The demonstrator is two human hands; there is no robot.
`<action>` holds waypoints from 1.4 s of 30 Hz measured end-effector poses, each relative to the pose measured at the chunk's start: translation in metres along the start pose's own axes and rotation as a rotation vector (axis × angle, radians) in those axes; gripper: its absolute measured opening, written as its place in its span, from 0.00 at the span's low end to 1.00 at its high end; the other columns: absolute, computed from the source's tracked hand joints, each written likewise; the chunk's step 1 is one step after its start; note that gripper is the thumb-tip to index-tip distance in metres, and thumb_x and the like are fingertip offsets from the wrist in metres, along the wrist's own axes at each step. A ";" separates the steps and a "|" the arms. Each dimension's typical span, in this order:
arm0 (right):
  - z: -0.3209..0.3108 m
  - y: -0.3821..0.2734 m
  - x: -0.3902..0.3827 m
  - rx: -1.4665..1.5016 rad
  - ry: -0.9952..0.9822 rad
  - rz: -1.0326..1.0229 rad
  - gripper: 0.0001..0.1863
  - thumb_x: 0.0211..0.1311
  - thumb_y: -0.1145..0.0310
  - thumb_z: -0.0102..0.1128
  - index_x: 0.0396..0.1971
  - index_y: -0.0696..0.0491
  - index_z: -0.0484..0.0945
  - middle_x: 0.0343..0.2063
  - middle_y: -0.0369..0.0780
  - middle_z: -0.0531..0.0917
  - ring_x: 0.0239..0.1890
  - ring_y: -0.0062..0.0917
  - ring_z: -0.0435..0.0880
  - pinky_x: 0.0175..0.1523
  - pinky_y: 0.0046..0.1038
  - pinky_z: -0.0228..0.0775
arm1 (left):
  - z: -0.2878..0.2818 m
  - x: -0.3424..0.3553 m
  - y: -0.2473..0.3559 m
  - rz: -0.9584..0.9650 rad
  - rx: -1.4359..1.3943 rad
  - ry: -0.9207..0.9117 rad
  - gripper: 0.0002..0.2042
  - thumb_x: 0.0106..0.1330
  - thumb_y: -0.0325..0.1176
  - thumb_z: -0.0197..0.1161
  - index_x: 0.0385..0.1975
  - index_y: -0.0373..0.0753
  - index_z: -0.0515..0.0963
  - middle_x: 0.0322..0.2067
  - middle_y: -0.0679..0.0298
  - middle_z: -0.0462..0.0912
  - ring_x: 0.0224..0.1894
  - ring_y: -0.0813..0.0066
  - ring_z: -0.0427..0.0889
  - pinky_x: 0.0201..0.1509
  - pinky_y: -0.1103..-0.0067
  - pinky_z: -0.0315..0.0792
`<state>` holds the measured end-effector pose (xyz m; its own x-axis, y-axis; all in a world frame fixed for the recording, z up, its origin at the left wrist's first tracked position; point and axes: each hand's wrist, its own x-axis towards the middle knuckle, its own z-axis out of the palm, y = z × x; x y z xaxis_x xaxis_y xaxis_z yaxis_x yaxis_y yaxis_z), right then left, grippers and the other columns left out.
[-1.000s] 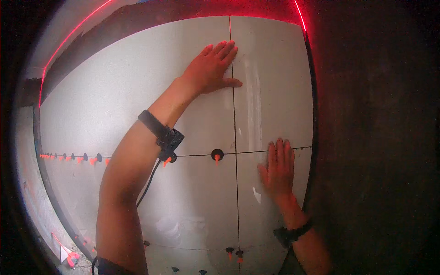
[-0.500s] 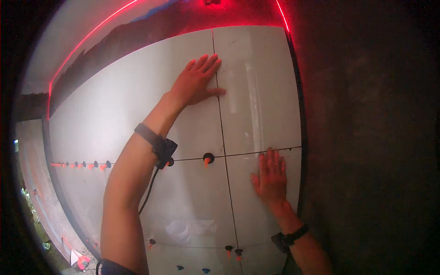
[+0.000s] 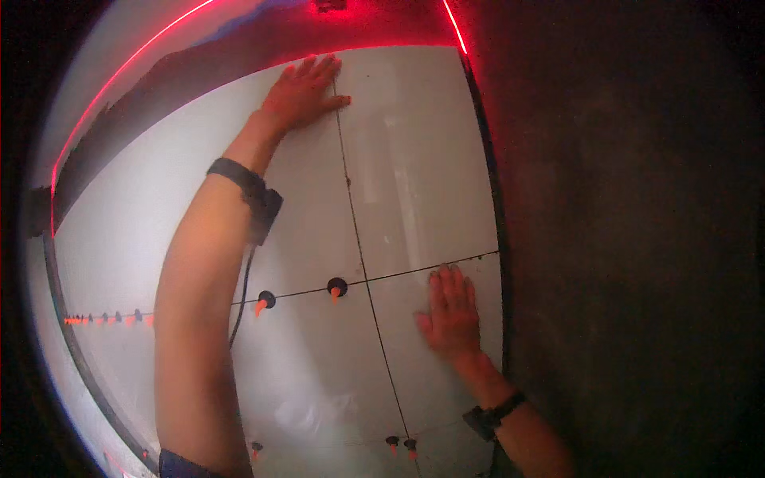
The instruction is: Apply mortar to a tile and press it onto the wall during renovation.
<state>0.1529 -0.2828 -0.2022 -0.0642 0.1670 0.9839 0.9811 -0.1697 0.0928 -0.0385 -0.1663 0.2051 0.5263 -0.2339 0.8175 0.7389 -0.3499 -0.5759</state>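
Note:
Large glossy off-white tiles point(image 3: 430, 175) cover the wall, divided by dark narrow joints. My left hand point(image 3: 299, 94) lies flat near the tiles' top edge, its fingers and thumb spread, with the fingertips by the upright joint point(image 3: 355, 215). On the tile below the level joint, my right hand point(image 3: 453, 315) rests with its fingers stretched upward, just under that line. Neither hand holds anything. Two tile levelling clips with black discs and orange handles, one point(image 3: 336, 288) near the joint crossing and another point(image 3: 265, 301) by my left forearm, sit in the level joint.
More clips point(image 3: 103, 319) line the joint at the far left, and several point(image 3: 401, 444) sit in a lower joint. A red laser line point(image 3: 135, 68) runs above the tiles. Dark bare wall point(image 3: 621, 255) lies to the right. A black cable point(image 3: 241, 295) hangs from my left wrist strap.
My left hand has slid up along the upright joint to near the tiles' top edge. My right hand stays flat, a little below the level joint. The view has shifted slightly.

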 end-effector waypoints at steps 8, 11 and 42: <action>-0.003 -0.003 0.016 -0.056 0.078 0.070 0.43 0.57 0.55 0.63 0.66 0.64 0.57 0.67 0.56 0.58 0.70 0.50 0.56 0.70 0.52 0.50 | 0.003 0.008 -0.013 0.049 0.043 0.064 0.38 0.66 0.64 0.46 0.70 0.44 0.57 0.71 0.62 0.55 0.73 0.57 0.51 0.74 0.58 0.48; -0.003 -0.005 0.013 -0.071 0.105 0.105 0.42 0.58 0.55 0.63 0.65 0.64 0.57 0.67 0.57 0.58 0.70 0.52 0.55 0.71 0.50 0.49 | 0.006 0.016 -0.013 0.046 0.054 0.077 0.38 0.67 0.64 0.46 0.69 0.44 0.57 0.70 0.62 0.57 0.73 0.58 0.52 0.73 0.57 0.48; -0.061 -0.032 0.164 -0.151 0.435 -0.241 0.37 0.64 0.48 0.51 0.69 0.49 0.57 0.70 0.51 0.56 0.71 0.53 0.51 0.71 0.55 0.42 | -0.026 -0.016 -0.014 0.070 0.040 -0.197 0.49 0.64 0.72 0.39 0.71 0.34 0.48 0.73 0.52 0.46 0.75 0.55 0.42 0.76 0.62 0.40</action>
<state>0.0996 -0.3096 -0.0349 -0.3864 -0.1957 0.9014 0.8940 -0.3199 0.3138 -0.0685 -0.1816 0.2001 0.6464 -0.0730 0.7595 0.7116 -0.3014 -0.6346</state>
